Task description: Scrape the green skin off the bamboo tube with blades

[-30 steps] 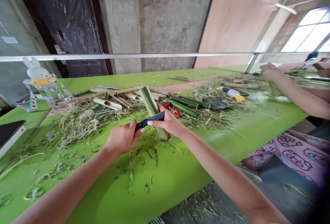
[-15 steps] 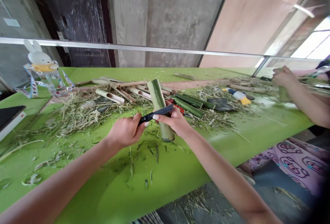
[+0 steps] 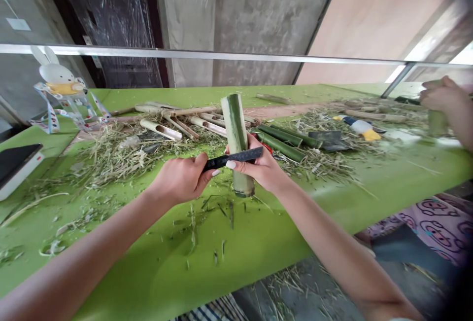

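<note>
A thick bamboo piece, partly pale and partly green, stands nearly upright with its top leaning left. Fingers of my right hand wrap round its middle. My left hand is closed on the handle of a black knife, whose blade lies across the front of the bamboo. The blade's tip reaches my right hand, and my right thumb is at the blade. Green shavings are scattered on the table below. Just behind my right hand, several green bamboo pieces lie on the table.
The green table bears split bamboo, piles of shavings, a yellow-tipped object and a rabbit figure. A black-and-white device lies at the left edge. At the right, another person's hand holds bamboo.
The whole view has shifted, so most things sit farther right or higher. The bamboo piece stands a little more upright. Both hands keep their hold, with the blade lying flatter across the bamboo.
</note>
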{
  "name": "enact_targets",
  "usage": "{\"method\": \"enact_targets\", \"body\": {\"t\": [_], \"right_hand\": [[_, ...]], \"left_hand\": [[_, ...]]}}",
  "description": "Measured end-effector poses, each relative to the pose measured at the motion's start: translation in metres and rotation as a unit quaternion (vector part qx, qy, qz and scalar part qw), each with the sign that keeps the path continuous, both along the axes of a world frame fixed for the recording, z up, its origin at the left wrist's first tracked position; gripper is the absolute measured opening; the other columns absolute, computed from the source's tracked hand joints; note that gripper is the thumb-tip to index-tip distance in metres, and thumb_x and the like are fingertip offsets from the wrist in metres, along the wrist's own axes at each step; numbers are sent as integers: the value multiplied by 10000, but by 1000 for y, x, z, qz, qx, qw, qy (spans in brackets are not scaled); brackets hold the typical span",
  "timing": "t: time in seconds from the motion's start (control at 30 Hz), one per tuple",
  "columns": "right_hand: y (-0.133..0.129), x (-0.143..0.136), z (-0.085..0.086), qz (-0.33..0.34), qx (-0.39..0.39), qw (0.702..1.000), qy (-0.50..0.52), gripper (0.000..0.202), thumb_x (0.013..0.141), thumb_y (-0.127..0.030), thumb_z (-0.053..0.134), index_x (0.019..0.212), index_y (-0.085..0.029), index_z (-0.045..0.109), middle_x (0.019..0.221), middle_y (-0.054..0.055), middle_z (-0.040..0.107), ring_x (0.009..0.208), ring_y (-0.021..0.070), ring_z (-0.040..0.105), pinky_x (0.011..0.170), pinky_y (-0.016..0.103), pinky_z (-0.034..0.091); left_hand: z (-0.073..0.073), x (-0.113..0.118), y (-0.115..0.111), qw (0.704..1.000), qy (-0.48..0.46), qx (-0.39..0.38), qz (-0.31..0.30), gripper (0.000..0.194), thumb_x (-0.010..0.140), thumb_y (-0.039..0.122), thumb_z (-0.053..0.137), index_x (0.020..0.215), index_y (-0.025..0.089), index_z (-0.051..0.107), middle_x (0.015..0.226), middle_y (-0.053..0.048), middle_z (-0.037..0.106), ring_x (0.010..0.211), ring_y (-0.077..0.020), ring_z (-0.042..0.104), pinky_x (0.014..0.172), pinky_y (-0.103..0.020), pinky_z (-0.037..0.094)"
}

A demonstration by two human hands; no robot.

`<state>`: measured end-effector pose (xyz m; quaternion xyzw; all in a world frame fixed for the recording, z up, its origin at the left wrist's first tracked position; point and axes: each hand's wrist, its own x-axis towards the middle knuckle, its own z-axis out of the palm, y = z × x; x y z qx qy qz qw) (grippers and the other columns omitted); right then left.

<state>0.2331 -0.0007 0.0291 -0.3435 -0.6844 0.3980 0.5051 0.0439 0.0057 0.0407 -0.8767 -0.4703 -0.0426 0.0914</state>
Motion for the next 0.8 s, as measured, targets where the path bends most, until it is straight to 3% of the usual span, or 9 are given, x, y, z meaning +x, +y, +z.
{"method": "enact_targets", "body": {"t": [0.27, 0.5, 0.7, 0.8], "right_hand": [[-3, 1, 1, -10, 23, 1000, 2, 360, 700, -374, 672, 963, -210, 489, 856, 21, 549, 794, 145, 546, 715, 300, 491], [-1, -1, -1, -4, 25, 1000, 12, 238, 730, -355, 646, 813, -175, 514, 681, -8, 531, 584, 102, 520, 532, 257, 462], [0, -2, 1, -17, 23, 1000, 11, 294, 678, -329, 700, 862, -183, 524, 690, -21, 538, 561, 98, 524, 512, 247, 445], [0, -5, 2, -43, -5, 999, 7, 272, 699, -405, 663, 719, -172, 524, 581, -24, 517, 498, 101, 504, 473, 249, 429]], "left_hand": [[-1, 2, -1, 999, 3, 36, 9, 421, 872, 440, 198, 974, 149, 485, 645, -71, 597, 500, -181, 555, 451, -274, 389], [4, 3, -2, 998, -35, 56, -9, 433, 874, 407, 185, 956, 123, 501, 608, -77, 590, 444, -174, 532, 387, -258, 350], [4, 2, -1, 998, -17, 58, 9, 433, 876, 414, 200, 997, 122, 496, 671, -97, 625, 506, -215, 584, 426, -292, 398], [6, 5, 1, 997, -7, 66, 33, 423, 879, 408, 211, 1022, 120, 486, 715, -110, 639, 566, -246, 615, 462, -318, 430]]}}
